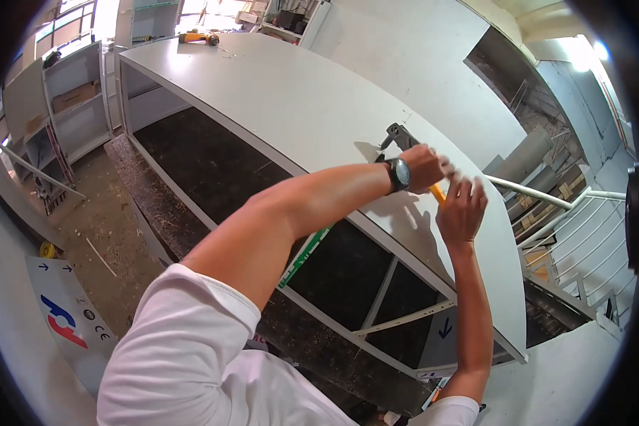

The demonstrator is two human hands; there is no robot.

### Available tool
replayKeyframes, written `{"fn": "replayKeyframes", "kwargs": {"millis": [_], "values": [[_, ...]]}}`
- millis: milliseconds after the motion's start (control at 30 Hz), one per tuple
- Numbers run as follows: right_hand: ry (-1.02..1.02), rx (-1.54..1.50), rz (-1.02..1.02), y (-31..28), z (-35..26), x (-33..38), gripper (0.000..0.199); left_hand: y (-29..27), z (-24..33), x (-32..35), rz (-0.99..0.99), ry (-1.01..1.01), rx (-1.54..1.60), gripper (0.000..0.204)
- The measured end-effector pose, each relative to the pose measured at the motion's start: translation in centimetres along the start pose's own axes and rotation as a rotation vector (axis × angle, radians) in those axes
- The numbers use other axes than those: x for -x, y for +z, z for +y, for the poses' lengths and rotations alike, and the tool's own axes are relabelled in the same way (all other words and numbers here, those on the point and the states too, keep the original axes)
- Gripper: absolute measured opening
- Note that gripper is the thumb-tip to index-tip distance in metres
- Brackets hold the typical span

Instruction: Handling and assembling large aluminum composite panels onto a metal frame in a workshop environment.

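Over the right part of the white panel table (284, 113), my left hand (424, 169), with a dark watch (400, 174) at its wrist, is closed around a tool with a dark head (397, 133) and a yellow handle (438, 192). Its exact kind is partly hidden by the hand. My right hand (461, 211) is beside the handle, its fingers curled toward the left fingertips. Motion blurs the fingers of both hands where they meet. Whatever the right fingers may pinch there is too small and smeared to make out.
A yellow-and-black power tool (199, 38) lies at the table's far left corner. Dark panels (213, 156) and a green strip (309, 254) show beneath the frame. White metal rails (582, 220) stand at the right, open shelving (74, 99) at the left. Debris dots the floor.
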State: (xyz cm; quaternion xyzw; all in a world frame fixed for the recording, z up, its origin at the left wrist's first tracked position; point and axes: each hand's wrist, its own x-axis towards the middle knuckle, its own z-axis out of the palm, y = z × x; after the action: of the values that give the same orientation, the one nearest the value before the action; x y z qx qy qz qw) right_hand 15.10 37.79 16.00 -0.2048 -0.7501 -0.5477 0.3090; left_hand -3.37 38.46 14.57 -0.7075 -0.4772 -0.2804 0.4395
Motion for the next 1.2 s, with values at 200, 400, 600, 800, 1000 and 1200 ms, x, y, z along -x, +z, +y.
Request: {"fn": "replayKeyframes", "kwargs": {"millis": [200,400,600,800,1000,1200], "values": [[-0.004,0.089,0.173,-1.8,0.2,-1.5,0.061,-3.0,-3.9,-1.0,0.497,-0.080,0.227,0.044],[0.031,0.146,0.043,2.5,0.9,-0.5,0.047,-2.0,0.4,-0.7,0.014,-0.078,-0.080,0.039],[0.003,0.087,-0.128,3.6,0.5,1.4,0.039,-1.0,1.5,-0.6,-0.065,-0.135,0.039,0.026],[0.003,0.051,-0.232,3.7,0.1,2.4,0.031,-0.5,2.1,-0.3,-0.119,-0.126,0.098,0.022],[0.102,0.062,-0.186,0.2,-0.2,0.6,0.056,-0.4,0.9,0.0,0.078,-0.108,0.111,0.024],[0.066,0.126,-0.031,-0.8,-0.5,0.4,0.091,-1.6,-0.4,-0.6,0.296,-0.232,0.050,0.030]]}}
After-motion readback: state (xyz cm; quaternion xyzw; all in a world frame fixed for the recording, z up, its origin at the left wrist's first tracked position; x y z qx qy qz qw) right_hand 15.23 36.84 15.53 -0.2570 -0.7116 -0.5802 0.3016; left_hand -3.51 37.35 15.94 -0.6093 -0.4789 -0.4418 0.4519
